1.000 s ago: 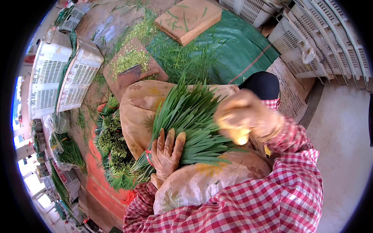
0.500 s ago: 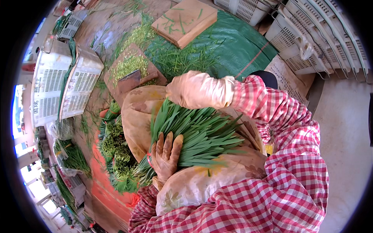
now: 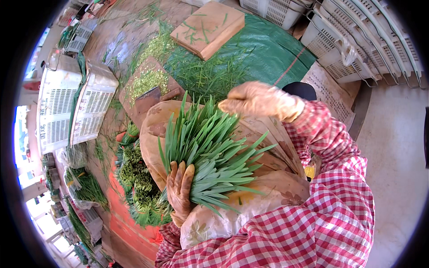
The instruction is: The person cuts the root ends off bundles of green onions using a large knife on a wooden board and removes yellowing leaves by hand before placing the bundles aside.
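A red-and-white checked shirt (image 3: 277, 232) fills the near edge, and beyond it a pale apron (image 3: 268, 190) with faded flower prints covers the lap. The bunch of green leaves (image 3: 210, 154) lies across this apron, tilted so that its tips spread up and to the right. The blades are long, flat and narrow, bright to deep green at the top and a duller, bluish green toward the body. They fan out loosely and unevenly, with a few single blades poking out past the rest.

The left hand (image 3: 181, 187), brown-stained with yellowish fingertips, has its grip on the lower part of the bunch, fingers laid side by side over the leaves; its thumb is hidden. The right hand (image 3: 261, 100) hovers just above the upper right tips. It is blurred, its fingers pointing left, and I cannot tell whether its grip is clenched or holding anything.

To the left, tied bundles (image 3: 138, 176) with pale green cut ends are heaped beside a red sheet (image 3: 127, 223). Past the knees, a knife (image 3: 149, 97) with a dark, broad blade rests on a brown board (image 3: 129, 103) strewn with chopped bits (image 3: 149, 81). Farther off, loose leaves litter a green sheet (image 3: 279, 47), and a wooden block (image 3: 216, 24) carries a few more scraps. White slotted crates (image 3: 96, 100) stand at the left, and others (image 3: 328, 47) at the upper right.
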Motion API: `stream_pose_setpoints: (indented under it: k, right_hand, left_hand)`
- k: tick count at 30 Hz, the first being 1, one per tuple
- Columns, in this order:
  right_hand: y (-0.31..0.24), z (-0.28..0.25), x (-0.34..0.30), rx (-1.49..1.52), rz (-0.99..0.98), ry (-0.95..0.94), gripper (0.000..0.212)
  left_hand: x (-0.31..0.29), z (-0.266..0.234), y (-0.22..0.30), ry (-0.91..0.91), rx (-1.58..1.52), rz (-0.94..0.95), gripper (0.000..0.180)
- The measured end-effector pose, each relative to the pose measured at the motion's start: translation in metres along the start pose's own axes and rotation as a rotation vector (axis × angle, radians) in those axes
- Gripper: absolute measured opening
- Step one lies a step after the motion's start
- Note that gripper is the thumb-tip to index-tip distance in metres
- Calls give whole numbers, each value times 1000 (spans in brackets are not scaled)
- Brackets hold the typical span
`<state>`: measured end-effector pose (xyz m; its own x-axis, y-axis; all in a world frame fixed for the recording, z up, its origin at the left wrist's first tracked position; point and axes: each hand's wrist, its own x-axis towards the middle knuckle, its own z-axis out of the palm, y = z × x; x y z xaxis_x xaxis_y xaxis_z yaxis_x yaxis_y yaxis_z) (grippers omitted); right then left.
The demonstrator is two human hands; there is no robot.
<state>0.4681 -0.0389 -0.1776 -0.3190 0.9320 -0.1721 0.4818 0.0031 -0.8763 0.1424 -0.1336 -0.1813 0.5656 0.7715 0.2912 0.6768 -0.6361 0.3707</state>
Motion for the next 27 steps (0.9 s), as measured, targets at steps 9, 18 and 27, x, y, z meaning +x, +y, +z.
stream_pose_setpoints:
  k: [9, 18, 27]
  right_hand:
    - [-54, -7, -21, 1180, -276, 505, 23]
    - [3, -13, -29, 179, -34, 638, 34]
    - [-29, -18, -35, 393, 208, 197, 38]
  left_hand:
    - [22, -46, -53, 84, -606, -726, 17]
    - [43, -47, -41, 169, -1224, -999, 25]
    - [39, -39, -30, 66, -1255, -941, 36]
